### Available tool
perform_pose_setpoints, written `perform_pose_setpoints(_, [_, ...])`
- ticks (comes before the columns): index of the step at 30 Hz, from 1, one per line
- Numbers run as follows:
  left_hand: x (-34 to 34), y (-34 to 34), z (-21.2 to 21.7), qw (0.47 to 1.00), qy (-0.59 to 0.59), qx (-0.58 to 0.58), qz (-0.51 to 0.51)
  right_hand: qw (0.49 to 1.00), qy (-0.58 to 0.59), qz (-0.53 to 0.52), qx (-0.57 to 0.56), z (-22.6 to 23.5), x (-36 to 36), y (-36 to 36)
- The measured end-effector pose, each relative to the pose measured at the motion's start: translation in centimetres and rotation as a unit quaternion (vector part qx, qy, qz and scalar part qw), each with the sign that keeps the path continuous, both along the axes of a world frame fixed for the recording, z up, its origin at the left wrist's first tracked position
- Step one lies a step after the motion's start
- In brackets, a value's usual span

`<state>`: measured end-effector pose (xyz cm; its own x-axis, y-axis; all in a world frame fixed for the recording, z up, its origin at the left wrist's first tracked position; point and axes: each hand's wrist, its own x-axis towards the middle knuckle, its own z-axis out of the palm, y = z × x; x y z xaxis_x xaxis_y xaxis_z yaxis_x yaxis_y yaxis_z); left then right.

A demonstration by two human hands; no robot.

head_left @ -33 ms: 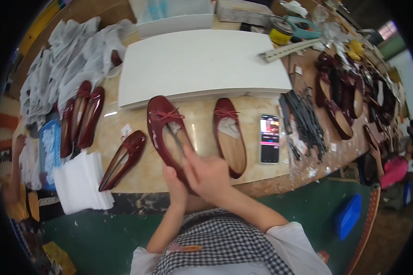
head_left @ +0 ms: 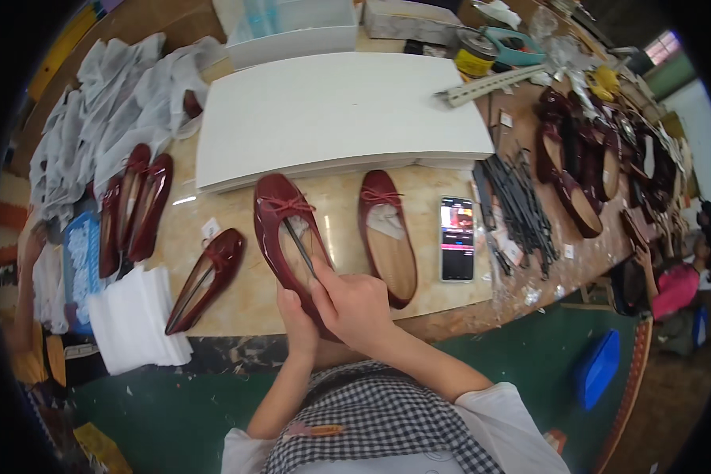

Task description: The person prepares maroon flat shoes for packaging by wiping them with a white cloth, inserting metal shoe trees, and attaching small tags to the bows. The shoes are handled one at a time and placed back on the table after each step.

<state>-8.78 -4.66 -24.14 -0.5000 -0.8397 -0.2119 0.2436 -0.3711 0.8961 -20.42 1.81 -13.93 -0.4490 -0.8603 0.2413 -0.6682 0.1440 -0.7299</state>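
My left hand (head_left: 296, 322) grips a dark red ballet flat (head_left: 265, 237) by the side near its heel, toe pointing away. A thin dark strip (head_left: 298, 243) runs lengthwise inside this shoe, with pale stuffing at its toe end. My right hand (head_left: 354, 308) is closed on the strip's near end, over the heel, which it partly hides. Another red flat (head_left: 389, 253), with pale stuffing in its toe, lies just right of my hands. To the left rests a red flat (head_left: 217, 268) with a similar strip inside it and a small white tag beside it.
A white board stack (head_left: 340, 110) spans the table behind the shoes. At right are a phone (head_left: 457, 237), loose dark strips (head_left: 521, 209) and piled red shoes (head_left: 581, 158). At left are white sheets (head_left: 138, 316), more flats (head_left: 150, 205), a blue basket (head_left: 80, 261) and crumpled wrapping (head_left: 134, 95).
My right hand has shifted slightly toward me, and more of the dark strip shows inside the shoe. My left hand keeps its grip. The whole view has moved slightly.
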Motion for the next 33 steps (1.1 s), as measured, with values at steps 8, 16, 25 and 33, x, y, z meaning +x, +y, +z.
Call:
perform_pose_setpoints(8, [2.6, -4.8, 4.2, 0.855, -0.364, -0.363, -0.065, 0.946, 0.17, -0.255, 0.104, -2.8, -9.6, 15.5])
perform_pose_setpoints(16, [-5.3, -1.1, 6.3, 0.836, -0.352, -0.379, -0.182, 0.935, 0.22, -0.238, 0.147, -5.9, -8.1, 18.0])
perform_pose_setpoints(25, [-9.4, -1.1, 4.7, 0.839, -0.383, -0.325, -0.21, 0.94, 0.184, -0.263, 0.114, -6.2, -7.7, 18.2])
perform_pose_setpoints(33, [-9.6, -2.2, 3.7, 0.853, -0.357, -0.321, -0.205, 0.939, 0.17, -0.273, 0.119, -6.8, -7.7, 18.2])
